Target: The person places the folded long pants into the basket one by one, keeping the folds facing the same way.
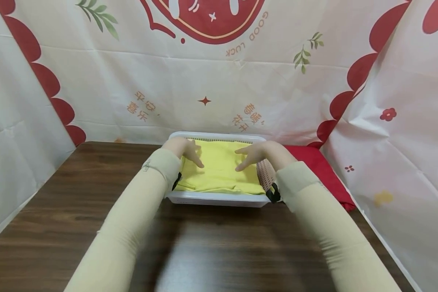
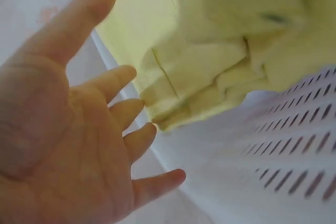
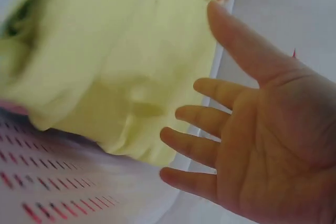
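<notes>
A folded yellow cloth (image 1: 219, 170) lies in a white slotted plastic basket (image 1: 219, 197). My left hand (image 1: 185, 149) hovers over the basket's left side, fingers spread and holding nothing. In the left wrist view, the left fingertips (image 2: 137, 109) are right at the edge of the yellow cloth (image 2: 205, 72), where its layered folds show. Over the right side is my right hand (image 1: 260, 155), its fingers also apart with nothing between them. The right wrist view has the right hand's open palm (image 3: 273, 145) beside the cloth (image 3: 126, 66) and the slotted basket wall (image 3: 79, 182).
A red folded cloth (image 1: 317, 174) lies on the brown wooden table (image 1: 58, 211), right of the basket. Behind the table hangs a white printed curtain (image 1: 190, 89) with red scalloped trim, and another white sheet (image 1: 405, 142) borders the right side.
</notes>
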The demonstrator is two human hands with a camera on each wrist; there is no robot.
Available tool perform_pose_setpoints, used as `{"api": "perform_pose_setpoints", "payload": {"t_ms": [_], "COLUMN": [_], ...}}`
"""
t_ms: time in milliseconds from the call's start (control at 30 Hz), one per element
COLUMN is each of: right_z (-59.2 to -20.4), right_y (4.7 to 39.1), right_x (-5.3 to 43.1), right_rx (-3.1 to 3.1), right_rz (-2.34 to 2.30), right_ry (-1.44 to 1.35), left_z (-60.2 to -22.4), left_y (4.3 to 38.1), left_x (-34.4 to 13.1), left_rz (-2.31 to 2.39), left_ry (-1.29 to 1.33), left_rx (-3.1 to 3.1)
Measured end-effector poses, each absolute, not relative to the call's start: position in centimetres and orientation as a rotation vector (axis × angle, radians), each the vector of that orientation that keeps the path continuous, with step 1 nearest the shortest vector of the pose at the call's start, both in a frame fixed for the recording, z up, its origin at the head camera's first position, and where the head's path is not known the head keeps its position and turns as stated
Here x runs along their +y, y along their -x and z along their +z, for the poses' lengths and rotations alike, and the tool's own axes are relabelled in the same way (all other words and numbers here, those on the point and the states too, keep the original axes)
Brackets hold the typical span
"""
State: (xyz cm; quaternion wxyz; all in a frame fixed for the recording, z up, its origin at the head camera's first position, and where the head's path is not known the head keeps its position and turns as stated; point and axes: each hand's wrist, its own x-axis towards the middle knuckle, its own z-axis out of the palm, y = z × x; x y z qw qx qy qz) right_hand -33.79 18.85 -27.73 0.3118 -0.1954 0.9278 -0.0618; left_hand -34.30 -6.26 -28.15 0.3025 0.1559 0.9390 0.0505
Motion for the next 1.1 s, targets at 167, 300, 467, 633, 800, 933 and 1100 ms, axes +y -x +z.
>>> {"api": "perform_pose_setpoints", "payload": {"t_ms": [167,300,467,633,800,933,1100], "right_z": [-28.0,-28.8,-30.1,-31.2,-31.9,-32.1,-32.5], "right_y": [31.3,29.9,29.4,29.2,29.5,29.8,30.0], "right_x": [18.4,18.3,18.6,19.0,19.1,19.2,19.3], "right_rx": [2.457,2.425,2.396,2.412,2.419,2.410,2.416], "right_rz": [-0.114,-0.100,-0.085,-0.055,-0.084,-0.117,-0.154], "right_ry": [0.558,0.543,0.531,0.597,0.632,0.645,0.647], "left_z": [-28.4,-29.0,-30.0,-30.7,-31.7,-32.4,-32.4], "left_y": [32.8,31.5,30.1,29.6,29.4,29.5,29.4], "left_x": [-5.5,-5.6,-5.8,-6.3,-7.3,-7.5,-7.5], "left_rz": [0.055,-0.039,-0.163,-0.140,-0.099,-0.096,-0.120], "left_ry": [-0.601,-0.598,-0.598,-0.621,-0.653,-0.685,-0.657], "left_rx": [2.408,2.381,2.386,2.383,2.411,2.443,2.446]}}
